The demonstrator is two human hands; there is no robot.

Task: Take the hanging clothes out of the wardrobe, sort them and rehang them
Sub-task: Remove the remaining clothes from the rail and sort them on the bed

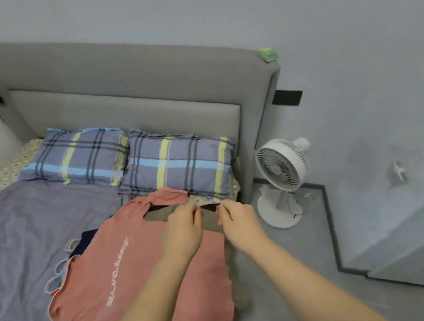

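Sorting the clothes pile on the bed [11, 247].
Just below the plaid pillow [178, 163], left hand [185, 228] and right hand [238, 222] clamp their fingers on the olive garment [158, 213] under the pink shirt [139, 269]; the next move probably calls for lifting it free.

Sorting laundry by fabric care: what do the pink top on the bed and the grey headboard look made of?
The pink top: soft matte knit, probably cotton jersey; it lies limp and creased, with white printed lettering. The headboard: padded, covered in grey matte cloth, judging by its soft rounded edges and panel seam; fibre unclear.
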